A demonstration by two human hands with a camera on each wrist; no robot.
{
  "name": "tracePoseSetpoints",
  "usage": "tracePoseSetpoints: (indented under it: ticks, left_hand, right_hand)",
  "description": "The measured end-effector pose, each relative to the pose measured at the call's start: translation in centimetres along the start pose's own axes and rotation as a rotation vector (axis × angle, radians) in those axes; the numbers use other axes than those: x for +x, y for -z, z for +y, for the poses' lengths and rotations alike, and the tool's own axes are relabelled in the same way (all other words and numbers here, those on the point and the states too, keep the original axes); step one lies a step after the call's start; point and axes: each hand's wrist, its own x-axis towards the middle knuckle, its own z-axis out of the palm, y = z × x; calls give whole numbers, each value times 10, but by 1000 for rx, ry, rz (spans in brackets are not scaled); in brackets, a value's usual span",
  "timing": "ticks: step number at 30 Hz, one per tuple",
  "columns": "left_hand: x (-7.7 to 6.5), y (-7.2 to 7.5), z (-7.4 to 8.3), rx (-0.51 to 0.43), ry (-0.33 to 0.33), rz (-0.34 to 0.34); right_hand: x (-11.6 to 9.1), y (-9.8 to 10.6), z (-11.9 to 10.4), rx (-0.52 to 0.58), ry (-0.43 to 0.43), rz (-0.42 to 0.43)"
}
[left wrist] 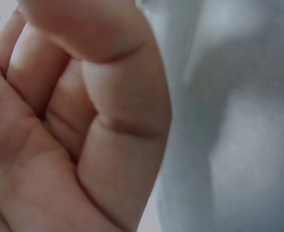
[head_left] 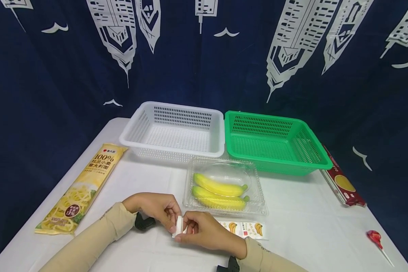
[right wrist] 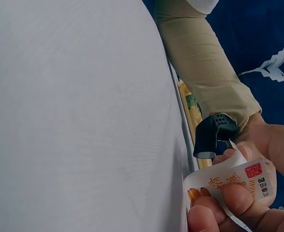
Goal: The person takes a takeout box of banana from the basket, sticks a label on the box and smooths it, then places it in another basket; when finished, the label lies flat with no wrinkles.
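Observation:
In the head view both hands meet in front of the clear box. My left hand [head_left: 156, 207] pinches the white end of a banana label [head_left: 178, 226] between thumb and fingers. My right hand [head_left: 210, 232] grips the same label from the other side. The right wrist view shows the label [right wrist: 250, 176], printed with a banana and a red seal, its white edge curling up near the left fingers. More banana labels [head_left: 253, 229] lie on the table beyond the right hand. Two yellow bananas [head_left: 221, 192] rest inside the closed clear plastic box [head_left: 258, 207]. Curled left fingers [left wrist: 122, 96] fill the left wrist view.
A white basket [head_left: 171, 151] and a green basket [head_left: 275, 164] stand side by side at the back. On the left lies a yellow pasta packet [head_left: 81, 189]. A red packet [head_left: 346, 185] and a red lollipop [head_left: 374, 238] are on the right, on the white-covered table [head_left: 312, 226].

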Motion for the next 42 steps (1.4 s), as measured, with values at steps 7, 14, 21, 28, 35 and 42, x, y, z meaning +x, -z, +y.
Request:
tracePoseSetpoints:
  ticks: [7,14,21,28,35,42]
  left_hand:
    - [-2,2,1,0,33,6]
    - [-9,6,2,9,97,8]
    - [-14,10,-2,4,139,12]
    - [-17,13,-3,10,181,31]
    - [-19,15,1,70,221,78]
    - [-25,20,4,120,218,185]
  right_hand:
    - [-1,1,1,-66,45,23]
    - [-4,1,-2,-86,54,30]
    - [-8,0,-3,-74,83,41]
    - [-12,0,-5,-67,111,59]
    - [-13,4,-11,-65,113,80]
    - [-13,12,-21,48,99,47]
